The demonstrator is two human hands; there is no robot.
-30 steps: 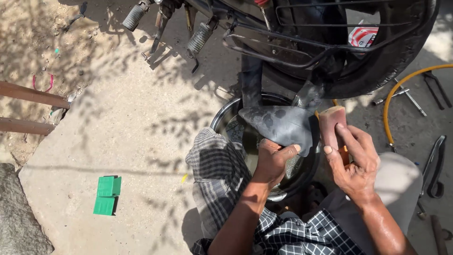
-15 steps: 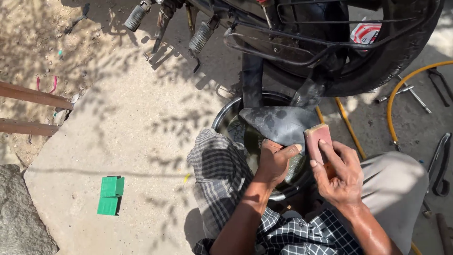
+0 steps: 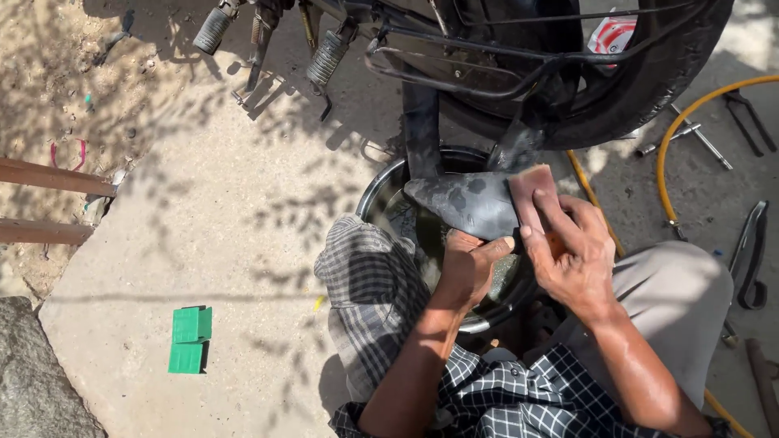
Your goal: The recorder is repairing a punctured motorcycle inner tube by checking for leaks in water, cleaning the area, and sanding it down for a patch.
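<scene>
Over a round metal basin (image 3: 381,191) of water, seen from the head camera, a folded length of black rubber inner tube (image 3: 466,203) is held up just in front of the person's knees, under the dark tyre (image 3: 649,89) of a parked two-wheeler. It looks wet and mottled, so it is probably slippery, and it is soft and light enough to flop, which means it is best pinched where it is folded double, on the near edge, so the flat face stays taut. That is where the left hand (image 3: 471,264) has it: fingers curled under the lower edge, thumb pressed on top, closed tight on the rubber. The right hand (image 3: 572,251) lies half open and nearly flat, fingers spread over a small reddish-brown block (image 3: 531,191), which rests against the right end of the tube; its rough face seems to be the one touching the rubber, though the contact itself is hidden under the fingers. The block looks stiff and light, easy to steer with fingertip pressure alone.

Off to the right on the ground lie a yellow hose (image 3: 673,138), a cross wrench (image 3: 690,134) and other hand tools. A small green box (image 3: 191,341) sits well apart on the concrete to the left
</scene>
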